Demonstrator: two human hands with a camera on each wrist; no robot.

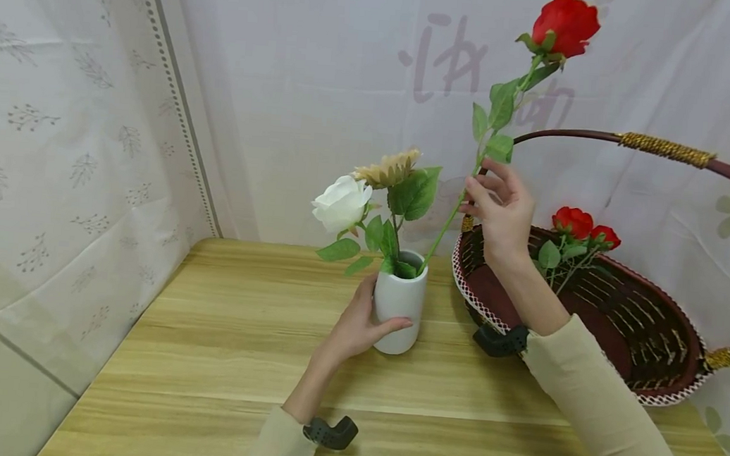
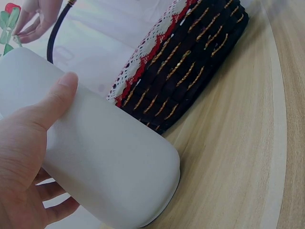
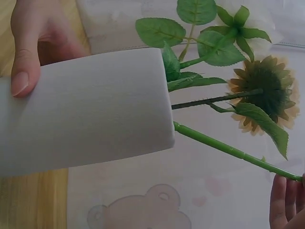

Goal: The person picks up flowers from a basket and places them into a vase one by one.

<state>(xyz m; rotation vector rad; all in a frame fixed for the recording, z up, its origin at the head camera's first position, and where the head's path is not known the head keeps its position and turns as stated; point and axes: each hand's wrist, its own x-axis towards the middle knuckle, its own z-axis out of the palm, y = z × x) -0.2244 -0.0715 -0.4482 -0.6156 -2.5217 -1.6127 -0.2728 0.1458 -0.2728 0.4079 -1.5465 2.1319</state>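
Observation:
A white vase (image 1: 399, 312) stands on the wooden table, and my left hand (image 1: 361, 319) grips it with the thumb across its front. Inside it are a white rose (image 1: 341, 204) and a yellowish sunflower (image 1: 387, 169), both leaning left. My right hand (image 1: 503, 208) pinches the green stem of a tall red rose (image 1: 566, 26) partway up. That stem's lower end enters the vase mouth at its right rim, as the right wrist view shows with the stem (image 3: 224, 147). Its bloom rises up and to the right, high above the vase.
Right of the vase stands a dark woven basket (image 1: 668, 348) with lace trim and a tall arched handle (image 1: 587, 135). Several red roses (image 1: 572, 221) lie in it. A pale printed cloth (image 1: 285, 95) hangs behind the wooden table (image 1: 216, 359).

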